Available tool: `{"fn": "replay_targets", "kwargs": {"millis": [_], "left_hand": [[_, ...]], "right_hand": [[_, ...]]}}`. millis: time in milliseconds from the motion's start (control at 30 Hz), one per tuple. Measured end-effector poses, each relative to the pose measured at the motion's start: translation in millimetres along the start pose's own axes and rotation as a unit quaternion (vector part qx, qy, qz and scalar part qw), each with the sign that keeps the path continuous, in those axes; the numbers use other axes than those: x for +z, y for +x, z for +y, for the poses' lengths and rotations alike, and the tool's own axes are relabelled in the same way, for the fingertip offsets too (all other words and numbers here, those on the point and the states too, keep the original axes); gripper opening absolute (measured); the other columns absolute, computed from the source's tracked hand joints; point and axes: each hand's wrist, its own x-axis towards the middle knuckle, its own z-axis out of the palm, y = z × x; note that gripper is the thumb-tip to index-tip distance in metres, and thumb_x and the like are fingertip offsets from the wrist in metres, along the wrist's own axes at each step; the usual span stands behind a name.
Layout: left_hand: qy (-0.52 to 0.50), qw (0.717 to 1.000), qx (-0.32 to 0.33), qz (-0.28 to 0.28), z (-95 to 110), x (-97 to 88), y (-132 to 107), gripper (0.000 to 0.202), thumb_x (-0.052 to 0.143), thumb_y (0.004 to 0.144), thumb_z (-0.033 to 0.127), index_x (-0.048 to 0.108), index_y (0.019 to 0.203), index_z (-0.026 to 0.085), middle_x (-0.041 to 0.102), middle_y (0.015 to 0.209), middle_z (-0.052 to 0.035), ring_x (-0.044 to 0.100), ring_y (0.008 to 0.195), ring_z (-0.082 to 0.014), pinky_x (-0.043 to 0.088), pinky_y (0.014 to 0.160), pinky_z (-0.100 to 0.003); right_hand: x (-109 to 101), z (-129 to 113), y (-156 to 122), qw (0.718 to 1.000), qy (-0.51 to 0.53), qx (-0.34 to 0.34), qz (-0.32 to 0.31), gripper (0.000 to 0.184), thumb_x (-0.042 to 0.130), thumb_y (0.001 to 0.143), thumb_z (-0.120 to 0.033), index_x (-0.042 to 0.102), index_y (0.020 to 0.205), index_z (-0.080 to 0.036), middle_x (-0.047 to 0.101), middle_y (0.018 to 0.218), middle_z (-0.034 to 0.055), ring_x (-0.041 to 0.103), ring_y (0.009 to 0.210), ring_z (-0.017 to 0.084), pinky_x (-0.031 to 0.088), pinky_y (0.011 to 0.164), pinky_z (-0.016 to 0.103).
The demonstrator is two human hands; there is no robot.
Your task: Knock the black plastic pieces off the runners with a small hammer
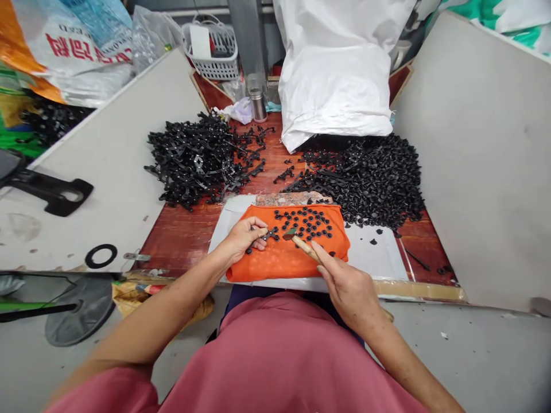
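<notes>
My left hand (246,236) pinches a black plastic piece with a knobbed, branching end (271,233), held low over an orange cloth (267,265). In my right hand (344,278) is a small hammer (305,246) with a pale wooden handle. Its dark head lies just right of the black piece; whether the two touch I cannot tell. Several small round black caps (312,221) are spread across the far half of the cloth. Beneath the cloth lies a white sheet (374,252), and a speckled stone slab (284,198) shows at the far edge.
A heap of black plastic pieces (193,160) stands at left on the red-brown table (185,232). At right, a large pile of black caps (379,178) spreads below a white sack (336,74). A steel flask (258,105) and grey basket (215,66) are behind. Pale boards (477,155) flank the table.
</notes>
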Motion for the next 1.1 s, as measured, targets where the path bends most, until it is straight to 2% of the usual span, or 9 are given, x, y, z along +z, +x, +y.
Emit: {"fn": "replay_targets", "kwargs": {"millis": [267,433,600,700,767,833,900,1000,1100], "left_hand": [[0.015,1.000,0.013,-0.021,-3,-3.2,2,0.028,0.079,0.079,0.029,0.058,0.092,0.016,0.067,0.056,0.0009,0.065,0.044,-0.0129,0.052,0.044,-0.017],[0.063,0.994,0.025,-0.085,3,-6.4,-6,0.034,0.079,0.076,0.041,0.060,0.092,0.018,0.063,0.054,0.0040,0.058,0.041,-0.0101,0.044,0.040,-0.015],[0.245,0.958,0.080,-0.123,74,-32.6,-3,0.025,0.078,0.078,0.039,0.069,0.088,0.018,0.064,0.060,0.0002,0.057,0.045,-0.0115,0.045,0.041,-0.019],[0.314,0.929,0.181,0.076,155,-65.4,5,0.030,0.059,0.096,0.033,0.064,0.121,0.019,0.071,0.075,-0.0036,0.066,0.059,-0.0148,0.056,0.058,-0.024],[0.406,0.847,0.192,0.286,206,-89.9,10,0.041,0.044,0.104,0.028,0.047,0.143,0.018,0.075,0.095,-0.0059,0.071,0.083,-0.0177,0.059,0.083,-0.035],[0.454,0.781,0.174,0.392,244,-109.1,17,0.058,0.054,0.100,0.028,0.035,0.152,0.012,0.068,0.128,-0.0151,0.063,0.118,-0.0280,0.046,0.107,-0.055],[0.538,0.701,0.151,0.443,259,-115.0,29,0.058,0.056,0.099,0.038,0.042,0.149,0.012,0.064,0.137,-0.0166,0.056,0.128,-0.0342,0.040,0.110,-0.060],[0.566,0.709,0.203,0.368,243,-90.1,60,0.040,0.055,0.098,0.039,0.062,0.129,0.015,0.073,0.120,-0.0103,0.061,0.116,-0.0295,0.045,0.107,-0.048],[0.566,0.759,0.271,0.174,196,-35.0,105,0.030,0.066,0.089,0.028,0.069,0.117,0.018,0.077,0.103,-0.0056,0.066,0.105,-0.0248,0.045,0.101,-0.033]], "right_hand": [[21,-23,29,0.990,-0.118,0.011,-0.072,0.056,0.048,0.105,-0.026,0.042,0.160,-0.029,0.077,0.085,0.0067,0.072,0.069,0.019,0.056,0.064,0.025],[6,-5,11,0.998,0.052,0.019,0.033,0.054,0.042,0.106,-0.024,0.043,0.160,-0.030,0.080,0.114,0.0057,0.077,0.093,0.018,0.060,0.082,0.027],[-4,41,-15,0.982,0.065,0.159,0.084,0.050,0.041,0.107,-0.031,0.048,0.156,-0.032,0.073,0.133,0.0045,0.078,0.100,0.022,0.062,0.081,0.030],[3,66,-25,0.973,-0.003,0.218,0.077,0.049,0.040,0.106,-0.034,0.052,0.154,-0.032,0.080,0.117,0.0052,0.080,0.085,0.025,0.062,0.068,0.033],[10,76,-28,0.971,-0.012,0.227,0.078,0.049,0.040,0.106,-0.034,0.053,0.153,-0.031,0.081,0.112,0.0054,0.080,0.082,0.026,0.061,0.066,0.034],[16,81,-30,0.970,-0.003,0.228,0.080,0.048,0.039,0.106,-0.035,0.054,0.152,-0.031,0.081,0.112,0.0053,0.081,0.082,0.027,0.062,0.065,0.034],[19,84,-30,0.971,0.008,0.228,0.078,0.048,0.037,0.107,-0.036,0.053,0.153,-0.032,0.081,0.114,0.0052,0.081,0.082,0.027,0.061,0.065,0.035],[20,86,-31,0.972,0.022,0.224,0.072,0.049,0.036,0.107,-0.036,0.051,0.154,-0.032,0.078,0.121,0.0048,0.080,0.088,0.027,0.062,0.067,0.035],[20,86,-31,0.971,0.028,0.230,0.062,0.050,0.035,0.108,-0.037,0.051,0.154,-0.031,0.078,0.123,0.0046,0.080,0.092,0.027,0.062,0.070,0.035]]}}
